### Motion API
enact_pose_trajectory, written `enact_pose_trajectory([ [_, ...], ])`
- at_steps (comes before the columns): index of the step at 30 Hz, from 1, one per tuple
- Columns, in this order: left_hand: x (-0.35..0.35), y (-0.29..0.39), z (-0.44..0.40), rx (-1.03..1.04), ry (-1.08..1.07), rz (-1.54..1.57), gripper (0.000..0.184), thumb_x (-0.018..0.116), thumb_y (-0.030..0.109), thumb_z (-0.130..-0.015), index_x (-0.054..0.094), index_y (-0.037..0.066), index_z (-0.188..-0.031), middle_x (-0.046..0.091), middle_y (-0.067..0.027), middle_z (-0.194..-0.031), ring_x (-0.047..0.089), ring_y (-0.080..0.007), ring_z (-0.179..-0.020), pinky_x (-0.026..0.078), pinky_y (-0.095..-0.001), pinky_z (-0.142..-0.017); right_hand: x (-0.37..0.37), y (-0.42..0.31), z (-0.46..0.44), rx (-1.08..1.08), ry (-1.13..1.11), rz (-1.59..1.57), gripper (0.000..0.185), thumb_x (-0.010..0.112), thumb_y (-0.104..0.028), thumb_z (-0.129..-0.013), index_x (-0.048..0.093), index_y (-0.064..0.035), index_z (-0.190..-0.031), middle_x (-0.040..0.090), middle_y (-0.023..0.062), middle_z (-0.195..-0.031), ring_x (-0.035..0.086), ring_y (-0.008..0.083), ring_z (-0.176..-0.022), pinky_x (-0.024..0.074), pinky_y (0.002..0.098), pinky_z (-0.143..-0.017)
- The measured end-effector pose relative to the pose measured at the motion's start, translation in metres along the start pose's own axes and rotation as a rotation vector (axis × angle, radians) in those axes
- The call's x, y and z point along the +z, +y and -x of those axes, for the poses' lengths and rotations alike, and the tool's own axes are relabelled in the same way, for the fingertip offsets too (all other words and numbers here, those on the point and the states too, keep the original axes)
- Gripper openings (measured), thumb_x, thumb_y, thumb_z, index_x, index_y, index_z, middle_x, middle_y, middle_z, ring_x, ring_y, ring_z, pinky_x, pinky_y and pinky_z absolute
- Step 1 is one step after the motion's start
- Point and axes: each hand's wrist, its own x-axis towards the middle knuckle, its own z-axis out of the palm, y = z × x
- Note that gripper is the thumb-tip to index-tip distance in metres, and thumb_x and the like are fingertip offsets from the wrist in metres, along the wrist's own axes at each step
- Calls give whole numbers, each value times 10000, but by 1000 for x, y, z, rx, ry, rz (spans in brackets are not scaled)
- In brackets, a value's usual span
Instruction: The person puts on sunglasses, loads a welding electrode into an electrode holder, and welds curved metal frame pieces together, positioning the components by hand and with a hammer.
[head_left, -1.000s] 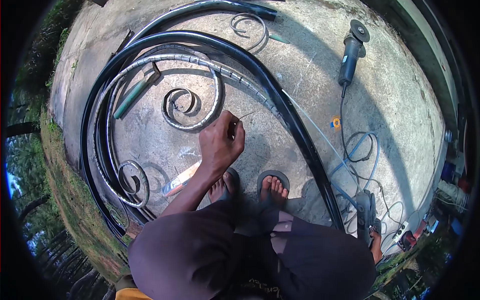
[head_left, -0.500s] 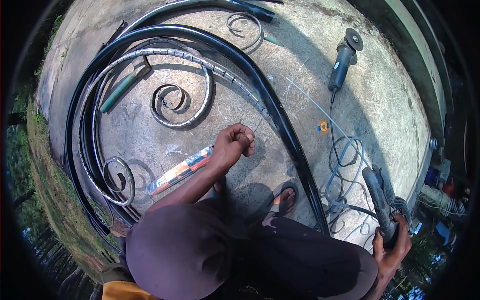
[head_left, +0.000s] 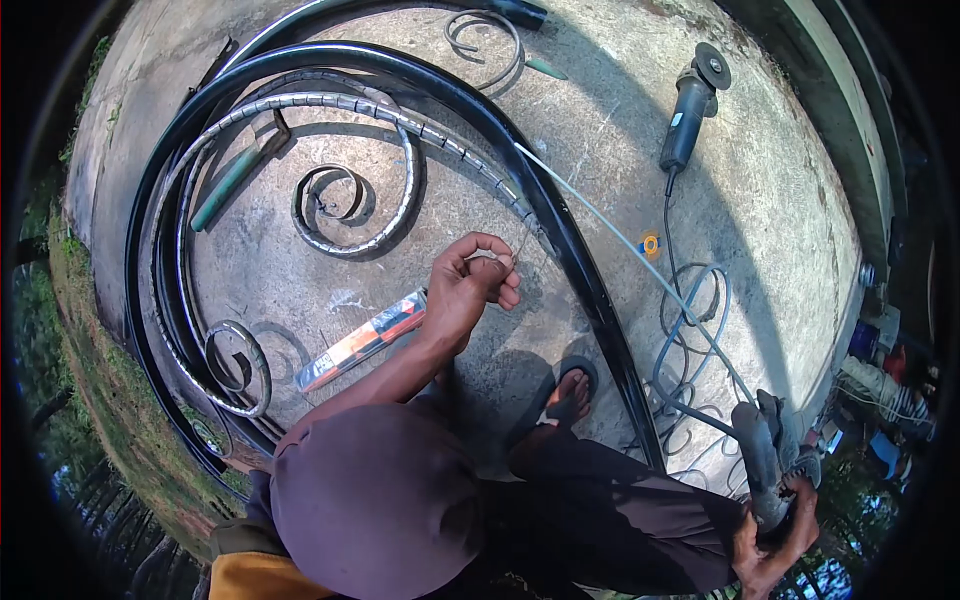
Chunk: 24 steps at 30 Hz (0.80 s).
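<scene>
My left hand (head_left: 468,285) is closed in a pinch on a thin wire (head_left: 521,240), beside the end of a notched curved metal strip (head_left: 450,143). At the lower right my right hand (head_left: 783,540) is wrapped round a dark grey holder (head_left: 760,460). A long thin pale rod (head_left: 625,243) reaches from the holder up and left to the thick black curved tube (head_left: 590,290). Left of my left hand, the strip's scroll (head_left: 347,250) lies on the concrete. An orange and white packet (head_left: 360,345) lies beside my left forearm.
A green-handled hammer (head_left: 228,188) lies at the upper left, inside the curves. An angle grinder (head_left: 684,122) with its cord is at the upper right. An orange ring (head_left: 650,245) and looped cables (head_left: 722,300) are on the right. A smaller grey coil (head_left: 519,48) lies near the top.
My right hand and the holder have come further into view at the lower right. The rod's tip now overlaps the black tube in view. My left hand has moved right and down with the wire.
</scene>
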Motion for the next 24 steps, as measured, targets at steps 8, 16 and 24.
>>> enact_pose_trajectory([
  [8, 9, -11, -7, -92, 56, 227, 139, 573, 65, -944, 586, 27, -1078, 659, -93, -844, 665, -165, -700, 542, -285, -649, 14, -8, 4, -415, 32, 274, 366, 762, -209, -796, 658, 101, -959, 641, 154, -733, 596, 287, -544, 478, 378, -510],
  [16, 15, -23, -15, -74, -1, 280, 155, 575, 36, -938, 560, 19, -1092, 674, -130, -864, 689, -199, -705, 572, -312, -654, 12, -5, 19, -391, 116, 319, 421, 756, -276, -817, 652, 100, -973, 673, 182, -808, 616, 322, -582, 507, 406, -545],
  [24, 23, -24, -21, 39, 2, 155, 112, 560, 41, -956, 557, -22, -1048, 675, -138, -820, 693, -203, -663, 579, -312, -602, 16, -12, 11, -343, 19, 294, 409, 729, -293, -857, 652, 90, -979, 638, 175, -751, 594, 326, -556, 475, 402, -505],
])
